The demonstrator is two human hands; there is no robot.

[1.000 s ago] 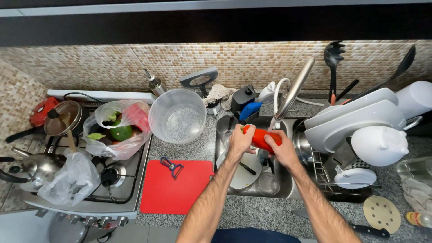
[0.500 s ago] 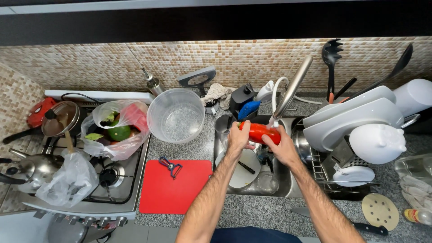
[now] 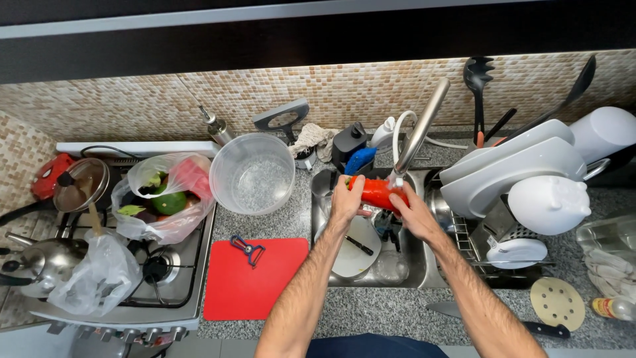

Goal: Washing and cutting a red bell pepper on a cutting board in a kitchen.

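Together, left hand [image 3: 346, 199] and right hand [image 3: 416, 212] gripping a red pepper [image 3: 376, 193], fingers wrapped around each end, over the sink [image 3: 321, 192] under the faucet [image 3: 421, 132]; red cutting board [image 3: 255, 288] at near left.

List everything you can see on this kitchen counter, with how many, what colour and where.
long red pepper: 1, red, held over the sink under the tap
steel sink: 1, grey, centre, dishes inside
curved metal tap: 1, silver, above the sink
clear plastic bowl: 1, see-through, left of the sink
red cutting board: 1, red, counter front
peeler: 1, red and dark, on the board
bag of vegetables: 1, clear, on the stove edge
white plates: several, white, rack on the right
black-handled knife: 1, counter front right
left hand: 1, grips the pepper's left end
right hand: 1, grips the pepper's right end
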